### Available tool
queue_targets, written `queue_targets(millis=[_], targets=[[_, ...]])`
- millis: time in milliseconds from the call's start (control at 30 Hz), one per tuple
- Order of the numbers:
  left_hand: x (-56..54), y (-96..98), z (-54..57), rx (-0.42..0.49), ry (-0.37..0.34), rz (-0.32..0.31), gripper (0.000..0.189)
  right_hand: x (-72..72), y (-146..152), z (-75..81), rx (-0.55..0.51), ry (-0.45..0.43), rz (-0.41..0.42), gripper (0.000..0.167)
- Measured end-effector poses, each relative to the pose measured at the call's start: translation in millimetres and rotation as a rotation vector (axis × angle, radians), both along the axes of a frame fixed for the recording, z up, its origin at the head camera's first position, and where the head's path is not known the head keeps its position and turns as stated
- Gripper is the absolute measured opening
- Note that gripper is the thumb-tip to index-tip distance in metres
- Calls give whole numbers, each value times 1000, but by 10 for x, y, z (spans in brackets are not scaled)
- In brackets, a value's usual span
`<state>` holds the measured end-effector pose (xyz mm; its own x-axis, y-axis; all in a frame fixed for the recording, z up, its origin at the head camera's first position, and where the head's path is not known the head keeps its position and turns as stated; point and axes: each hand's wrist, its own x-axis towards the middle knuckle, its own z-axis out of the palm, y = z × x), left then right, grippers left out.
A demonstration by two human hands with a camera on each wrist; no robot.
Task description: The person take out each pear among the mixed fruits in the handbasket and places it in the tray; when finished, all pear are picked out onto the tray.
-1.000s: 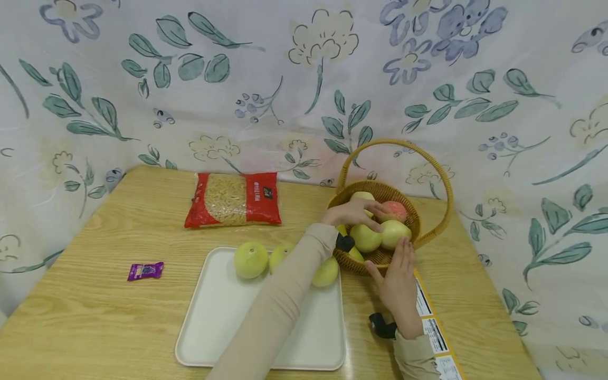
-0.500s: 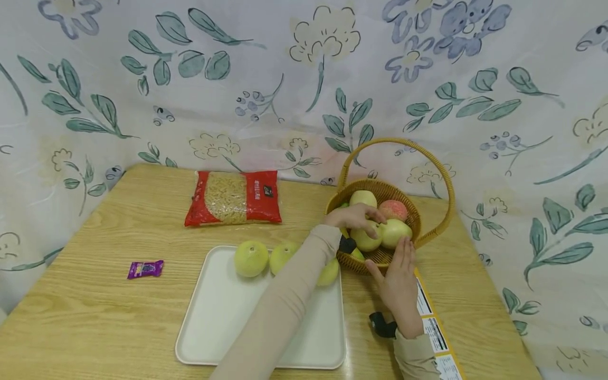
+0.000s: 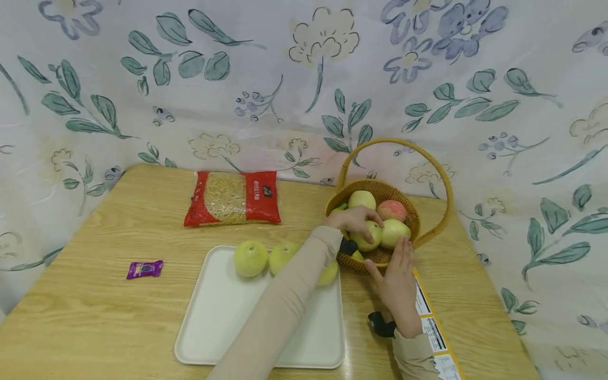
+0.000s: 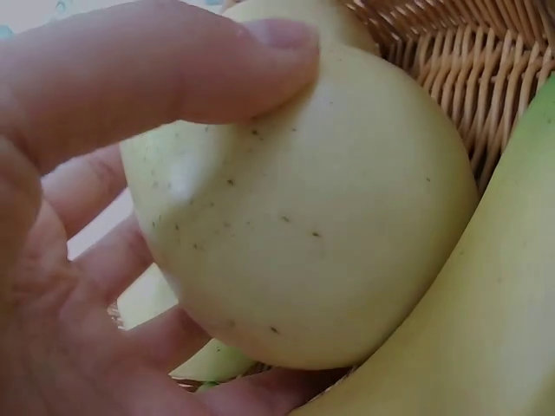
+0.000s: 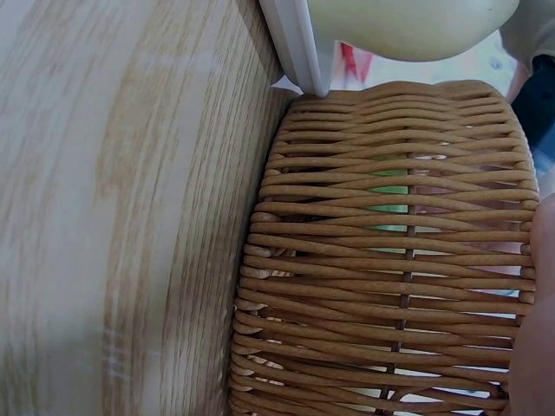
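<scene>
While your left hand (image 3: 355, 218) curls its grip round a yellow-green pear (image 4: 299, 208) inside the wicker basket (image 3: 377, 186), beside a banana (image 4: 451, 303) | your right hand's (image 3: 398, 290) grip is released, straight fingers against the basket's near side | other pears (image 3: 250, 258) sit on your white tray (image 3: 209, 322)

No words could be read for certain: the pale characters on the red bag (image 3: 225, 198), the purple wrapper (image 3: 144, 269) and the orange-edged strip (image 3: 433, 333) were too small.
</scene>
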<state>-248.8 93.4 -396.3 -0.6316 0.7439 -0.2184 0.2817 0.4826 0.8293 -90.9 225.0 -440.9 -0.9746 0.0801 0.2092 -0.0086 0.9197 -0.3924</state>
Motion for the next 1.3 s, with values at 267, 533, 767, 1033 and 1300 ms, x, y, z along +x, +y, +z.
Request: queue_targets(millis=[267, 533, 767, 1033, 1300], targets=[[-39, -106, 139, 81, 91, 82, 45, 5, 6, -5, -2, 7, 11, 99], [23, -305, 336, 190, 150, 215, 42, 5, 7, -12, -7, -7, 7, 100], [152, -568, 464, 317, 102, 306, 42, 6, 14, 3, -6, -31, 5, 99], [294, -894, 527, 394, 67, 385, 43, 2, 27, 13, 6, -4, 11, 99], [437, -1215, 528, 400, 12, 465, 43, 1, 21, 26, 3, -18, 14, 99]])
